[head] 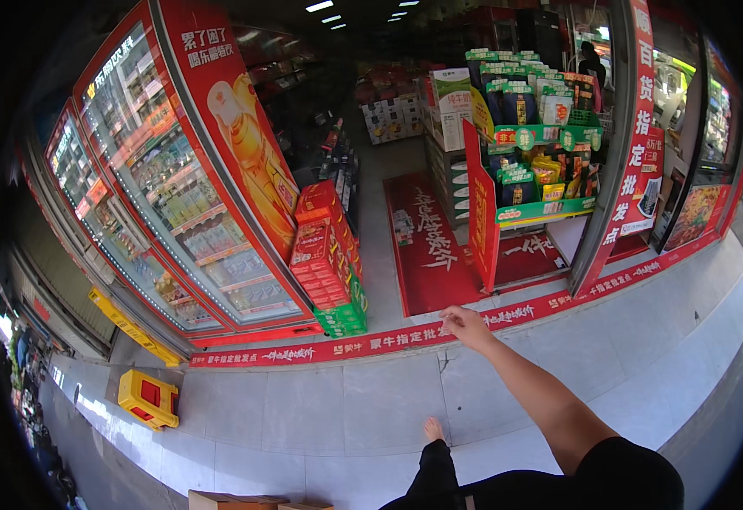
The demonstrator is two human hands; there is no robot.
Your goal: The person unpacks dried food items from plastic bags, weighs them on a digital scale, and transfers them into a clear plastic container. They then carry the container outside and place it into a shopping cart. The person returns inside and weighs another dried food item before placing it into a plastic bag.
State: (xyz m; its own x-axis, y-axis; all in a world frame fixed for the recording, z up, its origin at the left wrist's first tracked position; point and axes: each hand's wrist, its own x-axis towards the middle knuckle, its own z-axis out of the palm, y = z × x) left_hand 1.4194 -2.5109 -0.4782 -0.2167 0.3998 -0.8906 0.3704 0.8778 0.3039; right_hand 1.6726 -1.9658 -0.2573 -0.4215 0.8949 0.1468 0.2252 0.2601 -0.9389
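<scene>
My right hand [464,325] reaches forward over the red printed strip on the shop's threshold [403,339]. Its fingers are bent, and whether they hold anything cannot be made out. Beyond it a red floor mat [432,255] with white writing runs into the shop. To the hand's left stands a stack of red and green cartons [327,255]. A display rack [543,207] of packaged goods in green trays is to the right, behind a red side panel [481,204]. My left hand is out of view. A foot [434,428] shows below on the grey paving.
Glass-door drink coolers [186,210] line the left. A yellow and red plastic box [148,398] sits on the pavement. Cardboard boxes [237,500] are at the bottom edge. A red door post [629,153] rises at right. A person [591,64] is far back inside.
</scene>
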